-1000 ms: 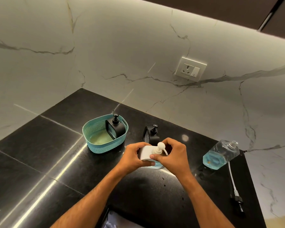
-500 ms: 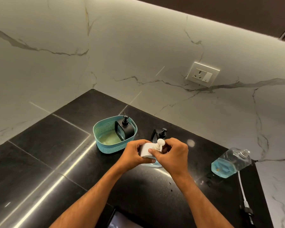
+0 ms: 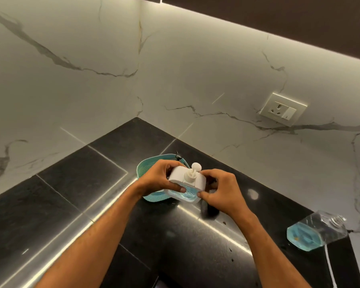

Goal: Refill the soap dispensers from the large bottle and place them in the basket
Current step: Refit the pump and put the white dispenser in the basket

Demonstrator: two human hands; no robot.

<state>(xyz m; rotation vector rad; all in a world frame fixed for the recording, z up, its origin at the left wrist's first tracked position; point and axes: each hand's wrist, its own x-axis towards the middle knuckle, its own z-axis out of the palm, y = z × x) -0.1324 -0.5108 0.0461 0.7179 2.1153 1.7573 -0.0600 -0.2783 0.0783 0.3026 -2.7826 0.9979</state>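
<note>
I see both hands wrapped around one white soap dispenser, held up off the black countertop. My left hand grips its left end, thumb pressed along the lower front edge and fingers curled over the far side. My right hand grips the right end, thumb at the lower right corner and fingers curled behind. The dispenser has a white top with a round-headed white pump standing up from its middle, and a clear lower part that shows blue liquid.

Directly behind the dispenser and the left hand sits the teal woven basket, mostly covered by them; its rim shows above the left knuckles and a bit of its base shows below the wrist. A small black pump tip pokes above the basket's rim, belonging to something I cannot see more of. A dark object stands on the counter just under the right hand, too hidden for me to name.

Well off to the right, at the counter's edge, the large clear bottle lies tilted, uncapped, with blue soap pooled in its lower end. A white tube runs down from just below it. On the marble wall above sits a white socket plate.
</note>
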